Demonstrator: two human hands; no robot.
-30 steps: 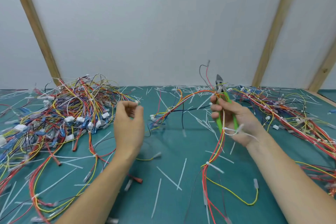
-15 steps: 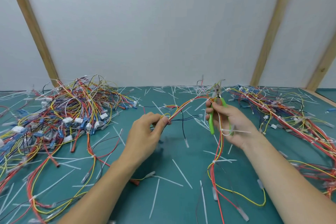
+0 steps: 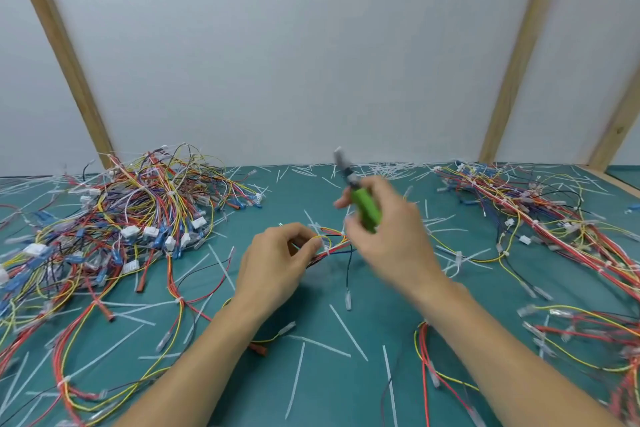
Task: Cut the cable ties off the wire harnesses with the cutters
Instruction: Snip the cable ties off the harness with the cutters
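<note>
My right hand (image 3: pixel 388 239), blurred by motion, grips green-handled cutters (image 3: pixel 360 201) with the grey jaws pointing up and left. My left hand (image 3: pixel 277 263) pinches a bundle of red, orange and yellow wires (image 3: pixel 334 246) at the table's middle. A white cable tie (image 3: pixel 325 246) wraps that bundle just right of my left fingertips. The right hand sits directly right of the bundle, touching or just over it. The wires run under both hands.
A big heap of loose harnesses (image 3: pixel 121 218) with white and blue connectors fills the left. Tied harnesses (image 3: pixel 554 218) lie along the right. Cut white ties (image 3: pixel 346 329) are scattered over the green mat (image 3: pixel 329 392). Wooden posts and a white wall stand behind.
Both hands have come down and closer together. The right hand with the cutters swung left toward the left hand. The harness dropped from the air to the mat.
</note>
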